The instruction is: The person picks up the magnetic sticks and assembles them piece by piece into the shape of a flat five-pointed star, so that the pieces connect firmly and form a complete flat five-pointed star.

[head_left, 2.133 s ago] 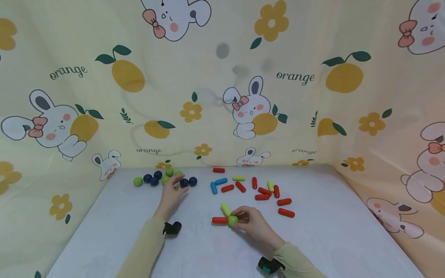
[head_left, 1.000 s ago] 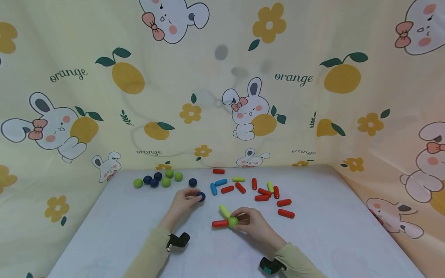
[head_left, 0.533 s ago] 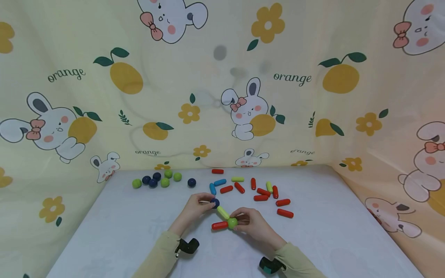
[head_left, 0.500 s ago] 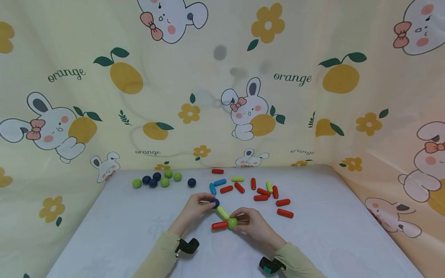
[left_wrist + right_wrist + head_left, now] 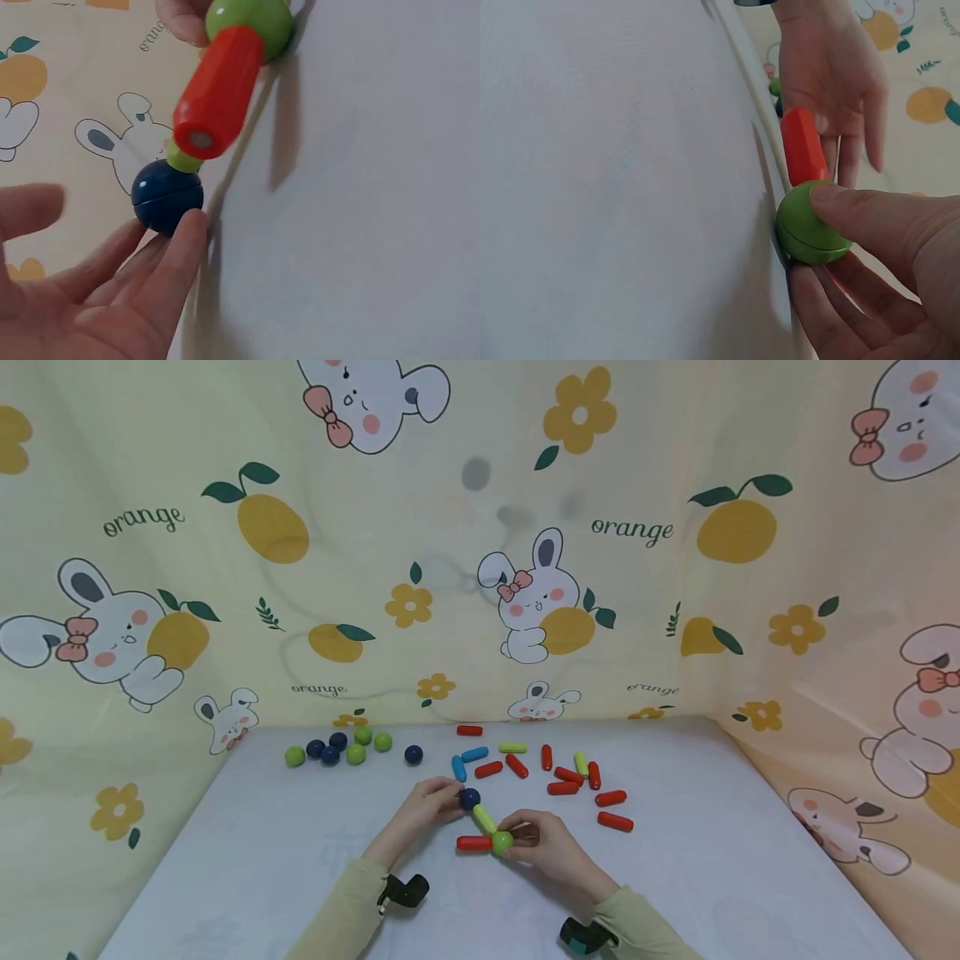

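Note:
My right hand [image 5: 551, 852] pinches a green ball [image 5: 810, 221] between thumb and fingers. A red rod [image 5: 219, 94], with a small grey disc in its free end, sticks out left from that ball. A yellow-green rod [image 5: 485, 819] joins the green ball to a dark blue ball [image 5: 166, 193]. My left hand [image 5: 423, 814] touches the blue ball with its fingertips, while its thumb stands apart from it. In the right wrist view, the green ball and red rod hide the blue ball.
Several green balls [image 5: 356, 754] and dark blue balls [image 5: 330, 755] lie at the back left of the white table [image 5: 300, 860]. Behind my hands are scattered red rods [image 5: 615, 821], blue rods [image 5: 475, 754] and yellow-green rods [image 5: 513, 747]. A printed cloth [image 5: 450, 527] hangs behind.
My left hand has brought a dark blue ball from the back left to the yellow-green rod's free end, and its thumb has come off the ball. My right hand has stayed on the green ball.

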Demonstrator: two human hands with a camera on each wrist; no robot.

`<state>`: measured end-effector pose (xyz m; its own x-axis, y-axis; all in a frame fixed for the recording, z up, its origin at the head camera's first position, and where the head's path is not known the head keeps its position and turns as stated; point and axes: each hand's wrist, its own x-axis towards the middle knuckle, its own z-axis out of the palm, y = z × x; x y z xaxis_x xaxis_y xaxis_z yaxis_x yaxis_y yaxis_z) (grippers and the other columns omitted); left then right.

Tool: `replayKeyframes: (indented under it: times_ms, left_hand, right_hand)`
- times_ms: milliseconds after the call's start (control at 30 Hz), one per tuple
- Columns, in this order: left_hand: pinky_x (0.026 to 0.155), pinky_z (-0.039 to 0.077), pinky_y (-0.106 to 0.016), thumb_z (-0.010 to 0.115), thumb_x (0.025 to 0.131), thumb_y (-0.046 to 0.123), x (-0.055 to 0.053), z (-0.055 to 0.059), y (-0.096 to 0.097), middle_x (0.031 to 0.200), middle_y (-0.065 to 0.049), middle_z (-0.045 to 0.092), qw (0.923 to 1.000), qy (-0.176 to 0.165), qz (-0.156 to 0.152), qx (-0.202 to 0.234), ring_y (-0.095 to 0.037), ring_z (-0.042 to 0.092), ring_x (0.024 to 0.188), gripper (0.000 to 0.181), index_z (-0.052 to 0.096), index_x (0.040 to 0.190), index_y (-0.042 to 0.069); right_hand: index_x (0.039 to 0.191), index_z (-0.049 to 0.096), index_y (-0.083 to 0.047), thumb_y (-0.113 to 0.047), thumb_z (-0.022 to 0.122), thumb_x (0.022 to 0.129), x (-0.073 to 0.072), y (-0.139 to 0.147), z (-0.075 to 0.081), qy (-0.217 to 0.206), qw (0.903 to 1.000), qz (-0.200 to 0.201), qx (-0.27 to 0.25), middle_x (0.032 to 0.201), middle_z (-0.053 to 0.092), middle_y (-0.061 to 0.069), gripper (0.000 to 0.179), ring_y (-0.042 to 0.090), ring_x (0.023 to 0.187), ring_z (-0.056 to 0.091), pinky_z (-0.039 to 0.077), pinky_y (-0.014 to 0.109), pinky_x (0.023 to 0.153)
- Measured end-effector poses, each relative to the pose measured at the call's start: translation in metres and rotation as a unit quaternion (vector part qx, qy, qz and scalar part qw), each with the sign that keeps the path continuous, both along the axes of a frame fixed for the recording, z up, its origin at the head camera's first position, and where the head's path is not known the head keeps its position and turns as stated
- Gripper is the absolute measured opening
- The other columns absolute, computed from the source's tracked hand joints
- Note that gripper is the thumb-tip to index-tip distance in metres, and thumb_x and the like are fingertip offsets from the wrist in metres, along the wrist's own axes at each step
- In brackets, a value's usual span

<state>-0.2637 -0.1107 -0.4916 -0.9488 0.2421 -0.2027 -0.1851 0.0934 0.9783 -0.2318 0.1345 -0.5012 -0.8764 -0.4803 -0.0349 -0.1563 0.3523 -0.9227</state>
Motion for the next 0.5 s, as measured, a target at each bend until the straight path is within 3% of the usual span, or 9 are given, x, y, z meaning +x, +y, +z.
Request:
replayKeyframes:
  times_ms: [167, 300, 500]
  left_hand:
    - [0.091, 0.050, -0.036, 0.040, 0.102, 0.040, -0.003, -0.001, -0.002, 0.123, -0.020, 0.059, 0.9995, -0.023, -0.002, 0.021, -0.030, 0.059, 0.112, 0.054, 0.056, 0.124, -0.007]
    - [0.093, 0.048, -0.039, 0.037, 0.101, 0.047, -0.004, 0.001, -0.008, 0.127, -0.022, 0.056, 0.9994, -0.017, -0.009, 0.030, -0.033, 0.056, 0.116, 0.062, 0.053, 0.127, -0.008]
    - [0.096, 0.046, -0.043, 0.042, 0.100, 0.045, -0.014, 0.013, -0.027, 0.128, -0.027, 0.053, 0.9973, 0.031, 0.031, 0.059, -0.037, 0.055, 0.116, 0.059, 0.053, 0.126, -0.007]
  right_hand:
    - [0.112, 0.065, -0.006, -0.011, 0.076, 0.082, 0.001, -0.001, 0.000, 0.009, 0.9999, -0.005, -0.005, 0.108, 0.064, 0.005, 0.032, 0.023, 0.100, 0.063, 0.052, 0.035, 0.087]
    - [0.111, 0.065, -0.007, -0.012, 0.076, 0.082, 0.001, -0.002, 0.000, 0.004, 0.9999, -0.008, -0.005, 0.107, 0.064, 0.004, 0.032, 0.023, 0.098, 0.063, 0.053, 0.035, 0.086]
    - [0.112, 0.064, -0.006, -0.010, 0.076, 0.082, 0.001, -0.003, -0.001, 0.002, 1.0000, -0.005, -0.007, 0.108, 0.063, 0.004, 0.033, 0.024, 0.099, 0.063, 0.053, 0.031, 0.084]
